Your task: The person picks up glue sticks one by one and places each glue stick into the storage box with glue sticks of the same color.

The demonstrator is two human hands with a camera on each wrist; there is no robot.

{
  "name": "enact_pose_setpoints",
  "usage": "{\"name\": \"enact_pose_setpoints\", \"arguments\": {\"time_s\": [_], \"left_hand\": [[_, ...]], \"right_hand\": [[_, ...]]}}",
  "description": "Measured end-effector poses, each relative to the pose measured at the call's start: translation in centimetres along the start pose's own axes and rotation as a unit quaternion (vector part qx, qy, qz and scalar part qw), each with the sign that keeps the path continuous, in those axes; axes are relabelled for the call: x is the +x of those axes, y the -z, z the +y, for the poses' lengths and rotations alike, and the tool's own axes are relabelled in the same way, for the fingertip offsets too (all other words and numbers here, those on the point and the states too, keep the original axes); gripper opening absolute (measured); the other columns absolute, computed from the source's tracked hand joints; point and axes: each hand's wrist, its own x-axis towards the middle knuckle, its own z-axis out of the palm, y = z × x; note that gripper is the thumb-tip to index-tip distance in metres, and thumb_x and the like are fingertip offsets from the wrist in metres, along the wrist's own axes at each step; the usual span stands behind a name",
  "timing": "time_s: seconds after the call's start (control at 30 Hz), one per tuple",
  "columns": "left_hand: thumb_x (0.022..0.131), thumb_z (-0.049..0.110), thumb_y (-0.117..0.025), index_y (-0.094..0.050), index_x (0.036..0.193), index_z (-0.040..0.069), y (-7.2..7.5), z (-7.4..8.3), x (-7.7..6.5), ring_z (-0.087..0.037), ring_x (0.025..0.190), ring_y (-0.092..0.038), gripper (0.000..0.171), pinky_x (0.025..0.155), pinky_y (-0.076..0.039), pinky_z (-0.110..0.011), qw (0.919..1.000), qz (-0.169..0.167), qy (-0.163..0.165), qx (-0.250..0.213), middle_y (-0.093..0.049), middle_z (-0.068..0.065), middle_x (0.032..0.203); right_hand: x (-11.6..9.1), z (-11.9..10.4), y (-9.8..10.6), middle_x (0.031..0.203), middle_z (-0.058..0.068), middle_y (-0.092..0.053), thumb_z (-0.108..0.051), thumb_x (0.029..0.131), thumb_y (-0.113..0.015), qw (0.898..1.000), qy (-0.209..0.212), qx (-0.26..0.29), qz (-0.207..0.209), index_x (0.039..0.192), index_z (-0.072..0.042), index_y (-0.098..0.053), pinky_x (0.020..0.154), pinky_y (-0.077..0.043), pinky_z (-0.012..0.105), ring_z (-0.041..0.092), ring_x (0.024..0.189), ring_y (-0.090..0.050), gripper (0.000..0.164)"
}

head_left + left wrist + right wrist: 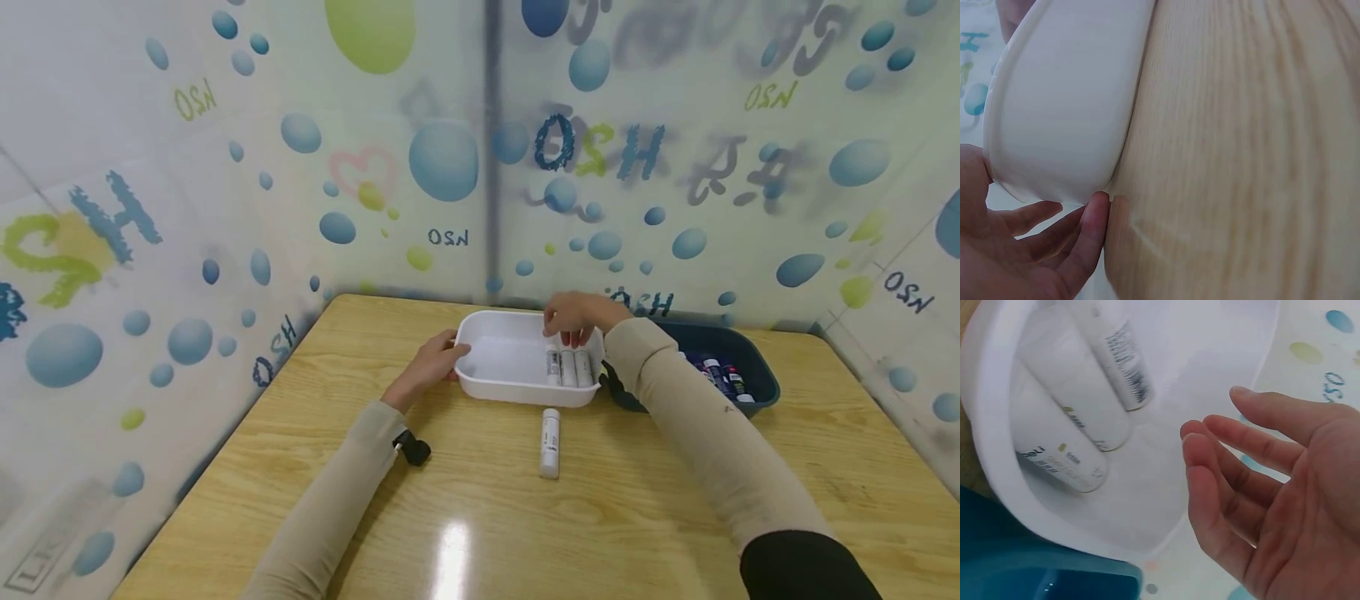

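Observation:
My left hand [435,360] grips the left end of a white plastic basin [501,354], its thumb over the rim and fingers against the outer wall [1066,100]. Over the basin's right part hovers my right hand [583,315], fingers loosely bent, nothing held; the right wrist view shows a gap between its fingertips and the sticks. Three white glue sticks [568,368] lie side by side inside, at the right end; one shows a barcode [1127,359]. Another white glue stick [550,443] lies on the table in front of the basin.
A dark teal basin [759,362] stands right of the white one, partly behind my right forearm, with small dark bottles [718,375] in it. The wooden table [480,508] meets a patterned curtain [442,267] at the back. A black wrist strap [412,448] sits on my left sleeve.

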Motion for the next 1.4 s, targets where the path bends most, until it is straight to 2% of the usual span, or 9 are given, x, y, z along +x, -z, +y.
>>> {"name": "enact_pose_setpoints", "arguments": {"time_s": [0.1, 0.37, 0.6, 0.83, 1.17, 1.4], "left_hand": [[0.107, 0.030, -0.053, -0.050, 0.148, 0.006, -0.1, 0.0, 0.1, -0.016, 0.080, -0.062, 0.048, 0.066, -0.053, -0.023, 1.0000, 0.002, -0.004, 0.000, -0.062, -0.023, 0.134], [0.107, 0.029, -0.053, -0.048, 0.149, 0.005, 0.0, -0.5, 0.3, -0.013, 0.073, -0.059, 0.049, 0.064, -0.052, -0.022, 1.0000, 0.004, -0.002, 0.000, -0.063, -0.023, 0.132], [0.107, 0.029, -0.053, -0.048, 0.149, 0.006, 0.2, -0.6, 0.1, -0.013, 0.070, -0.058, 0.049, 0.063, -0.051, -0.023, 1.0000, 0.004, 0.004, -0.003, -0.063, -0.024, 0.132], [0.107, 0.030, -0.052, -0.048, 0.149, 0.005, 0.0, -0.7, 0.0, -0.015, 0.078, -0.060, 0.049, 0.066, -0.052, -0.024, 1.0000, 0.002, 0.008, -0.004, -0.060, -0.023, 0.138], [0.107, 0.030, -0.052, -0.049, 0.148, 0.006, 0.1, -0.4, 0.1, -0.013, 0.073, -0.059, 0.048, 0.064, -0.051, -0.024, 1.0000, 0.002, -0.003, -0.007, -0.062, -0.024, 0.136], [0.107, 0.030, -0.053, -0.050, 0.148, 0.008, 0.0, -0.3, 0.3, -0.014, 0.076, -0.060, 0.047, 0.066, -0.052, -0.023, 1.0000, 0.000, 0.003, -0.001, -0.063, -0.022, 0.134]], "right_hand": [[-0.8, -0.1, 0.3, 0.098, 0.014, -0.072, -0.027, 0.106, -0.056, 0.999, 0.020, -0.015, 0.021, 0.124, -0.006, -0.064, 0.070, -0.060, 0.031, 0.023, 0.082, -0.070, 0.029], [-3.9, -0.3, 0.9, 0.093, 0.012, -0.071, -0.028, 0.106, -0.058, 0.995, 0.071, -0.005, 0.066, 0.125, -0.008, -0.065, 0.066, -0.059, 0.032, 0.023, 0.076, -0.069, 0.029], [-6.4, -0.6, 0.5, 0.092, 0.013, -0.073, -0.028, 0.105, -0.058, 0.992, 0.102, -0.008, 0.069, 0.128, -0.006, -0.065, 0.065, -0.059, 0.033, 0.022, 0.074, -0.070, 0.032], [-8.6, -0.1, -0.9, 0.092, 0.011, -0.073, -0.026, 0.106, -0.057, 0.987, 0.138, 0.017, 0.078, 0.128, -0.006, -0.063, 0.064, -0.059, 0.034, 0.022, 0.073, -0.071, 0.031], [-11.3, 0.3, -3.3, 0.095, 0.017, -0.072, -0.027, 0.106, -0.059, 0.981, 0.158, 0.072, 0.087, 0.126, -0.006, -0.064, 0.065, -0.059, 0.034, 0.019, 0.071, -0.069, 0.030], [-12.2, 0.2, -5.3, 0.090, 0.013, -0.072, -0.026, 0.105, -0.061, 0.978, 0.162, 0.096, 0.091, 0.121, -0.011, -0.065, 0.064, -0.059, 0.038, 0.015, 0.062, -0.065, 0.023]]}}
